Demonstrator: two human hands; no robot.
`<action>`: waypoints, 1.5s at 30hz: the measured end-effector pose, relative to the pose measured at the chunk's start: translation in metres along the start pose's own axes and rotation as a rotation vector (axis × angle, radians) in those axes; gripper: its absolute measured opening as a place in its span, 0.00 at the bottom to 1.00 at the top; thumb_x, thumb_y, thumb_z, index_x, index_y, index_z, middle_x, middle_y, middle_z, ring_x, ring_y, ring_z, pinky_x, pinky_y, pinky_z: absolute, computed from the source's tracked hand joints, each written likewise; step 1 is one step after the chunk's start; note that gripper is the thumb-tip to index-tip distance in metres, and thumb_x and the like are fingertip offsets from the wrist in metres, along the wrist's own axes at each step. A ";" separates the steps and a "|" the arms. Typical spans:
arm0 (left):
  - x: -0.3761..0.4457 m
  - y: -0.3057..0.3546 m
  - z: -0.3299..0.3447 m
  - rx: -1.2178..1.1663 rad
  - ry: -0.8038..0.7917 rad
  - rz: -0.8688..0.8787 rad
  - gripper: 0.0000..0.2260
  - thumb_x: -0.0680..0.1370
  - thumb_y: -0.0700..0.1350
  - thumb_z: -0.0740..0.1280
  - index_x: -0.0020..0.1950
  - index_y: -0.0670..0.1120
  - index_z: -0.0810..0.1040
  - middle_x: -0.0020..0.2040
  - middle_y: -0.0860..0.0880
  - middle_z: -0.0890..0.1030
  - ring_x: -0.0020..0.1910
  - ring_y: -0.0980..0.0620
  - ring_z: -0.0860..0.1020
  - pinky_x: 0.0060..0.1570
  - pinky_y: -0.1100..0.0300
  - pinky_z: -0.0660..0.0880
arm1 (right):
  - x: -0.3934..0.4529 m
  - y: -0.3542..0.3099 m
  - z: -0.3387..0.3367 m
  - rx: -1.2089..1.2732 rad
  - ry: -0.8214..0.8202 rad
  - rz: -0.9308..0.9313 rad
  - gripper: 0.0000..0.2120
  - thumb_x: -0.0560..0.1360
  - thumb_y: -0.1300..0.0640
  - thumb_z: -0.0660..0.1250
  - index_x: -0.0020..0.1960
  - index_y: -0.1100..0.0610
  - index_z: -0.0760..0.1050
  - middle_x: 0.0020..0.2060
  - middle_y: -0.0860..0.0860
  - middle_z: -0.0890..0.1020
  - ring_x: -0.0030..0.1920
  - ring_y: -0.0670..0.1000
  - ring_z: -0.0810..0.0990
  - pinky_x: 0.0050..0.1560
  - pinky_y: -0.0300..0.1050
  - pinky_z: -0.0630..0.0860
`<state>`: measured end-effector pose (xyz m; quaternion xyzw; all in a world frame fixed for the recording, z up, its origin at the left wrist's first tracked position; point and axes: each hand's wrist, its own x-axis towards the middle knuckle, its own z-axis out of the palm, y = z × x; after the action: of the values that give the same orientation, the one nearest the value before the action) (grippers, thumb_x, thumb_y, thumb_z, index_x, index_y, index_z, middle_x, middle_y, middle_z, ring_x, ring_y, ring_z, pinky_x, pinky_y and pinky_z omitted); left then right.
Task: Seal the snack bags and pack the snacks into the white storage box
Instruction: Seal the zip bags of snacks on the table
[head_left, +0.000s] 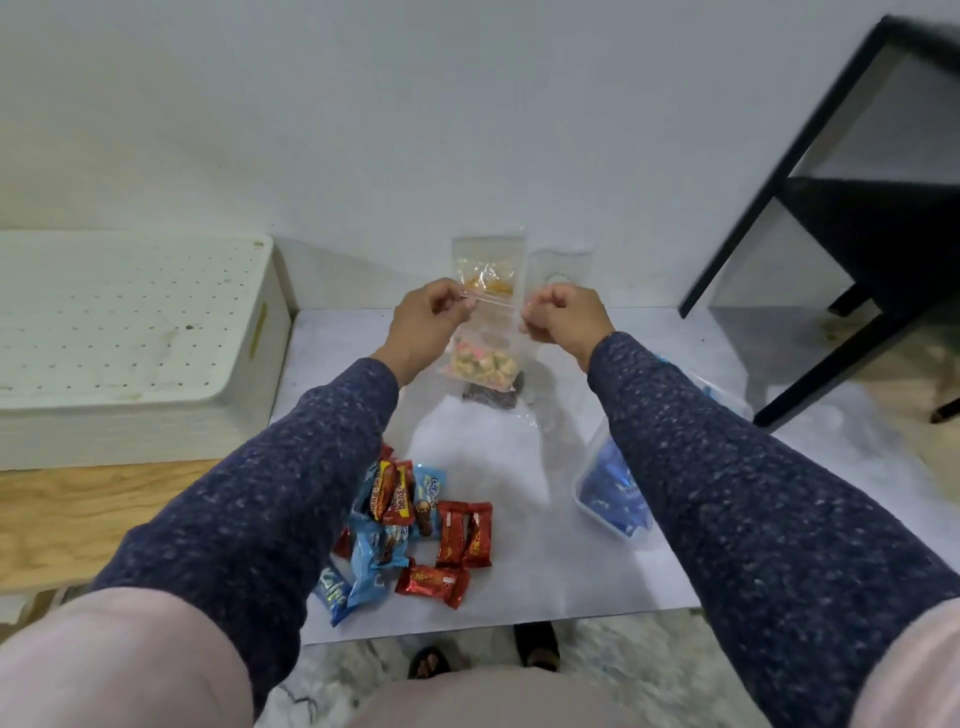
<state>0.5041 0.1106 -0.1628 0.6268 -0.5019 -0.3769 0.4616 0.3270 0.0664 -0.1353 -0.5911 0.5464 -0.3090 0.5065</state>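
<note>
A clear zip bag with pastel-coloured snacks hangs in the air above the white table. My left hand pinches the left end of its top strip, and my right hand pinches the right end. Behind it, a clear bag with orange snacks and an empty-looking clear bag lean against the wall. A dark snack bag lies flat beneath the held bag. The white storage box stands at the left with its perforated lid on.
A pile of red and blue wrapped snacks lies near the table's front edge. A clear container with blue packets sits partly under my right sleeve. A black shelf frame stands at the right. My feet show below the table edge.
</note>
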 end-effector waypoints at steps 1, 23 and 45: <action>-0.001 0.010 0.000 -0.043 0.025 0.016 0.04 0.77 0.44 0.67 0.42 0.50 0.77 0.41 0.48 0.78 0.40 0.55 0.77 0.40 0.65 0.74 | 0.000 -0.008 -0.005 0.044 0.005 -0.014 0.08 0.73 0.67 0.67 0.39 0.57 0.74 0.35 0.53 0.78 0.36 0.51 0.78 0.43 0.44 0.78; -0.005 0.102 0.002 -0.346 0.351 0.130 0.05 0.78 0.43 0.66 0.43 0.49 0.79 0.39 0.53 0.80 0.40 0.59 0.77 0.42 0.63 0.73 | 0.003 -0.094 -0.050 0.146 -0.034 -0.431 0.09 0.75 0.63 0.65 0.37 0.55 0.76 0.34 0.49 0.79 0.38 0.47 0.77 0.46 0.41 0.77; 0.010 0.118 0.014 -0.226 0.440 0.184 0.08 0.77 0.42 0.68 0.40 0.52 0.77 0.43 0.49 0.82 0.45 0.52 0.80 0.33 0.71 0.75 | 0.023 -0.094 -0.040 0.094 -0.228 -0.449 0.02 0.73 0.61 0.70 0.42 0.57 0.80 0.35 0.50 0.81 0.37 0.46 0.78 0.40 0.36 0.75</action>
<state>0.4602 0.0901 -0.0537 0.5901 -0.3990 -0.2415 0.6590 0.3266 0.0240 -0.0394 -0.7045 0.3260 -0.3700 0.5105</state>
